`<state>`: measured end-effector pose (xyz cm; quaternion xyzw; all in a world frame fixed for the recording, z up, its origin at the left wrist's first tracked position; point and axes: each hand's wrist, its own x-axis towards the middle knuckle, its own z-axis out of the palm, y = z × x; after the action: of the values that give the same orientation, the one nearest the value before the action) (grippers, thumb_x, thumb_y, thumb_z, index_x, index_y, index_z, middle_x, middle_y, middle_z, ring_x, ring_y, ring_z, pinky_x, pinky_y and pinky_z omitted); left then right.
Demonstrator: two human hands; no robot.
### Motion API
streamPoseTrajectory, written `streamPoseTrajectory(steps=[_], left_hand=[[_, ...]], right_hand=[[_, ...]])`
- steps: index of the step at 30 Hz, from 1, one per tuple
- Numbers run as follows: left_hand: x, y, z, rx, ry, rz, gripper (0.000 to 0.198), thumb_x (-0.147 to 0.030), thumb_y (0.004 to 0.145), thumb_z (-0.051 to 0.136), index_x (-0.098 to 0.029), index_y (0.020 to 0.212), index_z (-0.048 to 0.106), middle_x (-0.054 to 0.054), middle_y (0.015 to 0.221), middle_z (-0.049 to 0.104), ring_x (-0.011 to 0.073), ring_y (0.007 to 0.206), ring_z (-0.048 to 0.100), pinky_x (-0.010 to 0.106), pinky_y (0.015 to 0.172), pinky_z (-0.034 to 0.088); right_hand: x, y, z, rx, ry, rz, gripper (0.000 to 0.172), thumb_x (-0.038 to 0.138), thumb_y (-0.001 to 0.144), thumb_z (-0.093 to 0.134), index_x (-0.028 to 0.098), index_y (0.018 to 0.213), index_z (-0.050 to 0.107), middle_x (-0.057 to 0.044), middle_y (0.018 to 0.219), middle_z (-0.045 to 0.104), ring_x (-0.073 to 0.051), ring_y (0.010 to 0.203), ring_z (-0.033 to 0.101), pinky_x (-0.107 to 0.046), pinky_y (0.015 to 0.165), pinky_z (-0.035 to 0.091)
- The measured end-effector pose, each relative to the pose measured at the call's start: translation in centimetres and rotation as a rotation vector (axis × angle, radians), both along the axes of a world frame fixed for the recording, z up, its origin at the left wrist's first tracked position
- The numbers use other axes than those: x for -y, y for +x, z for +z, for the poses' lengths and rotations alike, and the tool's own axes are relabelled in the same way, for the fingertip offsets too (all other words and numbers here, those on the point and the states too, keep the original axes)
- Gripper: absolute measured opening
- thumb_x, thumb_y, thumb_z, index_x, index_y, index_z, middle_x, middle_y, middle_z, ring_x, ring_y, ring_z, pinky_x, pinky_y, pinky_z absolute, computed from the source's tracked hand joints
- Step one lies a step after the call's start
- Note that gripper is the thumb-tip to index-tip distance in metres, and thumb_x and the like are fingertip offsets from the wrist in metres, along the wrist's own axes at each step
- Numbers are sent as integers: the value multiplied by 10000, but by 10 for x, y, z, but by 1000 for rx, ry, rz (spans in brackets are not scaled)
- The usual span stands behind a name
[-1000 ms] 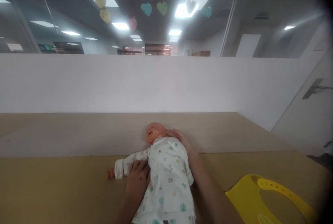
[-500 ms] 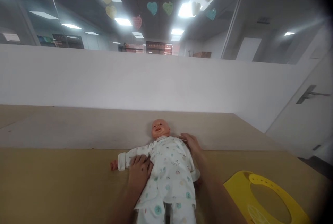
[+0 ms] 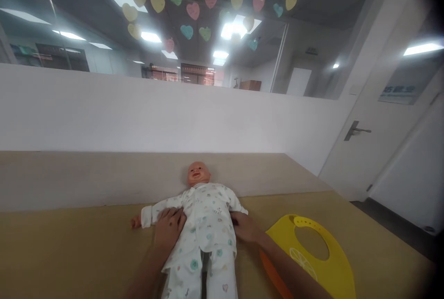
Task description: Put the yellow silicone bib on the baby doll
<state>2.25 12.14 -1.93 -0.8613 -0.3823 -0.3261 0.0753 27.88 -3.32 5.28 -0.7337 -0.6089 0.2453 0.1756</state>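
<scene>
Doll point(image 3: 204, 215): laid on its back on the table point(image 3: 69, 248), head away from the person, dressed in a white printed suit.
Left hand point(image 3: 169, 227): laid flat against the doll's side, fingers loose, nothing gripped.
Right hand point(image 3: 245, 227): pressed to the doll's other side (grip cannot be told).
Bib point(image 3: 312, 257): yellow, lying just beside the doll, past the right hand.

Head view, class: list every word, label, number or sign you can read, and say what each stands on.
Sign beside the door: light characters on blue, too blurred to read.
Paper hearts on the glass: any writing is too small to read.
Yellow bib: a pale printed drawing, no words.
Doll's suit, held by the left hand and right hand: small pictures only, no text.
</scene>
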Motion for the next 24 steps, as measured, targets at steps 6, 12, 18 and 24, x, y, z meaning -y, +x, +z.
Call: streamPoseTrajectory(steps=[6,12,18,24], left_hand=[[-1,-2,-5,84,91,91,208,-203,890,484,-143,904,682,97,893,719,245,885,646,404,912,433],[6,-10,2,25,55,240,246,-220,875,470,-120,921,689,144,1040,687,303,1034,589,430,945,407],[13,-24,10,-31,-196,192,289,-243,910,368,-149,869,638,109,1001,651,263,1005,568,392,911,415],[15,-24,17,19,-272,176,337,-276,928,339,-157,963,652,119,1157,617,265,1132,524,422,1021,370]], right_hand=[[4,24,-6,236,-20,-266,488,228,823,395,131,1284,524,-129,1436,335,-274,1250,448,-406,1082,377],[50,18,-13,250,-4,-266,488,235,840,365,164,1298,520,-89,1404,389,-261,1279,423,-425,1109,376],[98,-13,-21,107,282,-143,347,179,855,368,176,1065,643,-66,1209,532,-188,1183,469,-389,1092,371],[133,-29,-20,27,827,112,217,176,921,402,168,891,617,-14,880,607,-36,833,550,-133,764,441]])
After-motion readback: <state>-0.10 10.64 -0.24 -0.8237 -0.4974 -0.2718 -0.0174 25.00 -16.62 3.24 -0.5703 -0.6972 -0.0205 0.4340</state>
